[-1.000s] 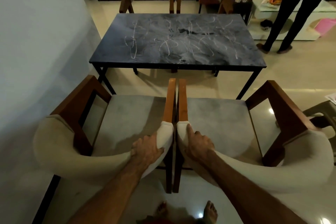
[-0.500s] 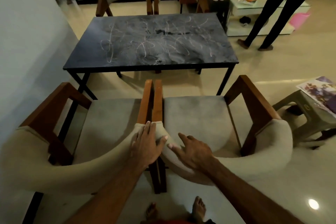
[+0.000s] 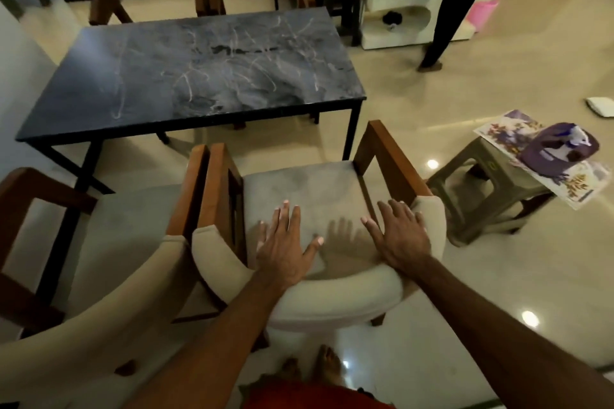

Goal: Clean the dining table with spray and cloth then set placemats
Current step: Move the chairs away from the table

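Both your hands released, over the right-hand chair (image 3: 332, 295).
Your left hand (image 3: 282, 252) and right hand (image 3: 398, 236) spread flat, lower centre; dining table (image 3: 199, 76) upper left.

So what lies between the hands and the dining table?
Head view: the right-hand chair's grey seat, then bare floor, separate the left hand and right hand from the dining table.

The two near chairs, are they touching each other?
Cannot tell. In the head view the left chair and right chair stand armrest to armrest, with only a dark line between.
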